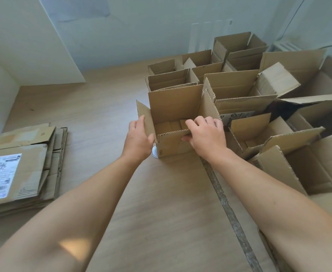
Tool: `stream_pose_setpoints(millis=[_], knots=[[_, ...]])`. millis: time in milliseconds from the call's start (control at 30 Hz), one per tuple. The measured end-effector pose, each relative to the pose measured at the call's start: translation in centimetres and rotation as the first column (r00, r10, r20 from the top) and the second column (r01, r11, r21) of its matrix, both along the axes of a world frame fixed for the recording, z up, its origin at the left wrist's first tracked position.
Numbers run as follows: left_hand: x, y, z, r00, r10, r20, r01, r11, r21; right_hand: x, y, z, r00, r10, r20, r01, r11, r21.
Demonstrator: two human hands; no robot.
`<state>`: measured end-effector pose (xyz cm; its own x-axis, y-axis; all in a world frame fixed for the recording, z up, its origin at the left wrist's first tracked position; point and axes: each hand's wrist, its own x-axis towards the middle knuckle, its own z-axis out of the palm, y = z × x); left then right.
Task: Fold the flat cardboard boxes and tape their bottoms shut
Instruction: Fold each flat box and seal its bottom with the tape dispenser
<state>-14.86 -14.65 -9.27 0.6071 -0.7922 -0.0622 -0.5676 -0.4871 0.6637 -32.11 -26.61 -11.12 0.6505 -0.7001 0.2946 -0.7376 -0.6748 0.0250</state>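
Observation:
An upright brown cardboard box (173,107) stands on the floor with its top flaps raised. My left hand (138,138) grips its left flap, thumb on one side and fingers on the other. My right hand (206,134) grips the near top edge, fingers curled over into the box. A roll of clear tape (155,151) peeks out at the box's lower left corner, mostly hidden behind my left hand. A stack of flat cardboard boxes (21,169) lies at the left, one bearing a white shipping label.
Several folded open boxes (235,83) crowd the floor behind and to the right of the held one. A larger open box (308,169) sits near my right forearm. A metal floor strip (226,205) runs diagonally. White walls stand behind.

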Motion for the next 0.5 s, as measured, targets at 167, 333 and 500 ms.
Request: stream_pose_setpoints(millis=[167, 333, 500], knots=[[-0.3, 0.1, 0.6, 0.997, -0.082, -0.006, 0.082, 0.997, 0.007, 0.0, -0.2, 0.7, 0.999, -0.019, -0.026, 0.020, 0.998, 0.064], [0.6, 1.7, 0.8, 0.992, -0.104, 0.072, 0.105, 0.994, -0.011, -0.8, 0.3, 2.0, 0.996, 0.084, -0.036, -0.080, 0.992, 0.103], [2.4, 5.5, 1.8, 0.960, -0.107, 0.257, 0.092, 0.993, 0.072, 0.5, 3.3, 4.2, 0.986, 0.164, 0.027, -0.164, 0.986, 0.006]])
